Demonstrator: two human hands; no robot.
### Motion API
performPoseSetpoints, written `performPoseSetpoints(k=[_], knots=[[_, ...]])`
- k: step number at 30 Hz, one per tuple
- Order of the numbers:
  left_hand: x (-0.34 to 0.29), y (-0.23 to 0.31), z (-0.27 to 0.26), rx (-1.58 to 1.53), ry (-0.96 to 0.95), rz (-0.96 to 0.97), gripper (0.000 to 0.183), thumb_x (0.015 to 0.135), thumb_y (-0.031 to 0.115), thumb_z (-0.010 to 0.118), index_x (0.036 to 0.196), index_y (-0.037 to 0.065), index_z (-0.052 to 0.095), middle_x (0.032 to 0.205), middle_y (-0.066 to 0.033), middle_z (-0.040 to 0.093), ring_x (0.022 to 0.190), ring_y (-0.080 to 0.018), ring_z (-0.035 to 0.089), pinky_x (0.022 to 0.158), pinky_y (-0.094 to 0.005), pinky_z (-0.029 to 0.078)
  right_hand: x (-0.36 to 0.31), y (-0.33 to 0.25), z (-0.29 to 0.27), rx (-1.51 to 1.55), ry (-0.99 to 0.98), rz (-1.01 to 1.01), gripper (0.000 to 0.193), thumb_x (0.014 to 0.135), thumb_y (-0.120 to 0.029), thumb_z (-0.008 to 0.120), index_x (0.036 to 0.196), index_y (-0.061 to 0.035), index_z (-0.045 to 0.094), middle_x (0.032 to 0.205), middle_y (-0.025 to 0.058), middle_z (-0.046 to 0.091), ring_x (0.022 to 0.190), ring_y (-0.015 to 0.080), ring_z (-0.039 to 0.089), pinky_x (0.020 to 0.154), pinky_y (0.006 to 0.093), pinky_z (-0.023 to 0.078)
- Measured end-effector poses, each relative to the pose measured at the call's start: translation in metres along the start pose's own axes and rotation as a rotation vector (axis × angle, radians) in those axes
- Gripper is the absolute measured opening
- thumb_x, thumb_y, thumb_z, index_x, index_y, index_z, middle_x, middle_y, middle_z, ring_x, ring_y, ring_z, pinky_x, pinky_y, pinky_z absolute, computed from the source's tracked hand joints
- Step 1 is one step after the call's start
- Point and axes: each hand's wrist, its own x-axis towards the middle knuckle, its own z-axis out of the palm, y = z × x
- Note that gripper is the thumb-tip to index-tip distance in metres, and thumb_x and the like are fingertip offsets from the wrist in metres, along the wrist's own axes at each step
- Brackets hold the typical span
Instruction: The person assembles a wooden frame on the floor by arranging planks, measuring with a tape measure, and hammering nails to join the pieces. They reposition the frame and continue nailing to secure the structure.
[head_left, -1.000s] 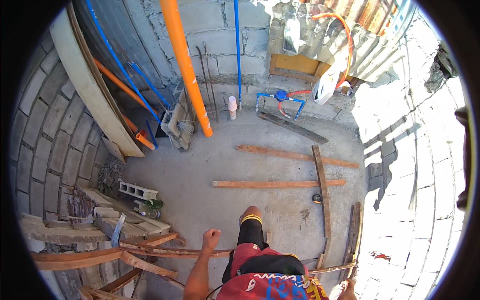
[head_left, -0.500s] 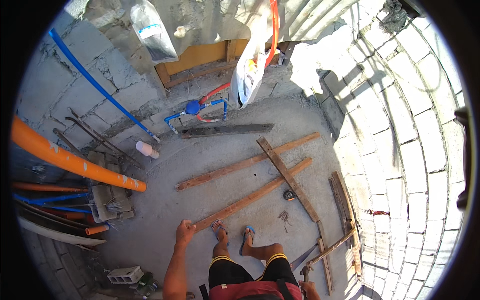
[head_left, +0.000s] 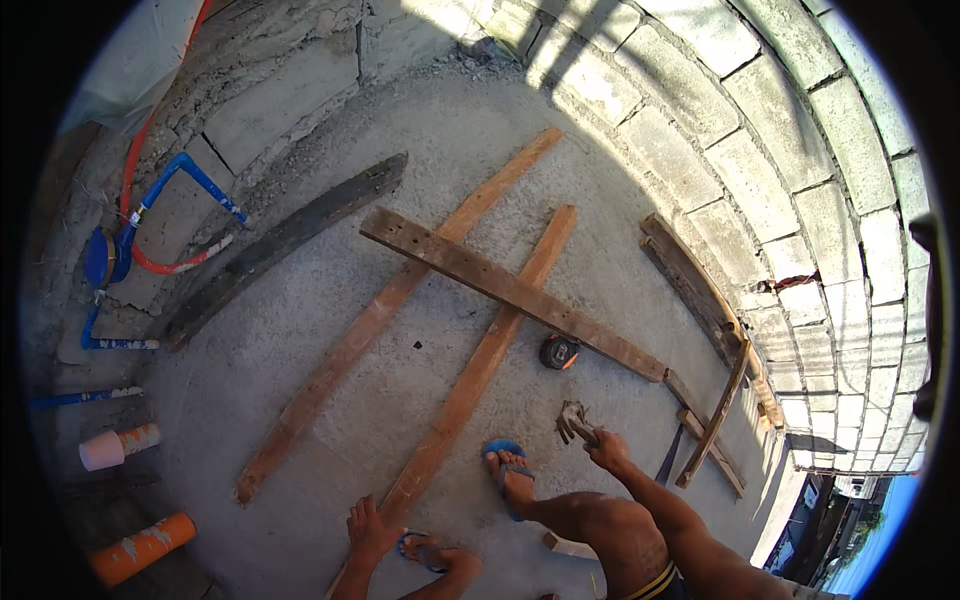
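Planks dominate the grey concrete floor (head_left: pixel 300 400): two long reddish-brown wooden boards (head_left: pixel 470 375) lie side by side, crossed by a weathered grey-brown plank (head_left: pixel 510 290). Right hand (head_left: pixel 608 450) is clenched around the handle of a metal claw hammer (head_left: pixel 574 422), held low beside the blue-sandalled foot (head_left: pixel 508 470). Left hand (head_left: pixel 370 530) hangs released, fingers spread, over the nearer board's end. Small round black-and-orange tape measure (head_left: pixel 559 351) rests just beside the crossing plank.

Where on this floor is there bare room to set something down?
Bare concrete lies between the dark plank and the left reddish plank, and near the curved block wall at top. It is crowded by the right hand holding a hammer, around the tape measure and crossing board.
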Motion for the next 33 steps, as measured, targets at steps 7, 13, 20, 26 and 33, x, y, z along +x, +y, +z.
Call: performPoseSetpoints(k=[7, 13, 20, 26, 33], knots=[[0.081, -0.004, 0.049, 0.082, -0.118, 0.168, 0.068, 0.064, 0.041, 0.089, 0.110, 0.000, 0.060, 0.106, -0.0195, 0.065, 0.101, -0.0362, 0.064, 0.082, -0.0491, 0.054, -0.031, 0.125, 0.134, 0.125, 0.240, -0.149, 0.015, 0.079, -0.019, 0.077, 0.090, -0.0125, 0.070, 0.083, 0.0118, 0.065, 0.083, 0.0388, 0.065, 0.072, 0.0491, 0.051], [0.082, 0.011, 0.041, 0.164, 0.081, 0.336, 0.054, 0.065, 0.038, 0.086, 0.095, 0.000, 0.061, 0.092, -0.0188, 0.067, 0.085, -0.0360, 0.068, 0.073, -0.0474, 0.056, 0.018, 0.109, 0.038, 0.037, 0.481, -0.378, 0.089, 0.053, -0.025, 0.093, 0.131, -0.0060, 0.055, 0.120, 0.0206, 0.056, 0.112, 0.0407, 0.055, 0.098, 0.0504, 0.043], [0.078, -0.039, 0.020, -0.005, 0.223, 0.307, 0.059, 0.081, 0.049, 0.078, 0.113, 0.001, 0.062, 0.111, -0.0184, 0.066, 0.108, -0.0364, 0.063, 0.086, -0.0482, 0.054, 0.187, -0.127, -0.092, 0.124, 0.567, -0.928, 0.112, 0.064, -0.037, 0.088, 0.154, -0.0024, 0.030, 0.143, 0.0279, 0.044, 0.132, 0.0500, 0.044, 0.110, 0.0531, 0.039], [-0.035, -0.269, -0.033, -0.082, 0.756, -0.870, 0.056, 0.092, 0.054, 0.064, 0.118, 0.004, 0.064, 0.110, -0.0187, 0.069, 0.108, -0.0363, 0.066, 0.091, -0.0481, 0.052, 0.261, -0.141, -0.079, 0.028, 0.614, -0.745, 0.114, 0.059, -0.011, 0.085, 0.157, -0.0069, 0.028, 0.144, 0.0269, 0.045, 0.133, 0.0511, 0.044, 0.112, 0.0520, 0.039], [-0.201, -0.355, 0.123, -0.560, 0.193, -1.388, 0.097, 0.094, 0.076, 0.039, 0.138, -0.010, 0.049, 0.124, -0.0255, 0.064, 0.110, -0.0376, 0.062, 0.089, -0.0500, 0.050, 0.305, -0.111, -0.081, 0.115, 0.627, -0.587, 0.104, 0.054, -0.001, 0.081, 0.151, -0.0062, 0.042, 0.139, 0.0259, 0.052, 0.129, 0.0453, 0.050, 0.110, 0.0476, 0.041]])
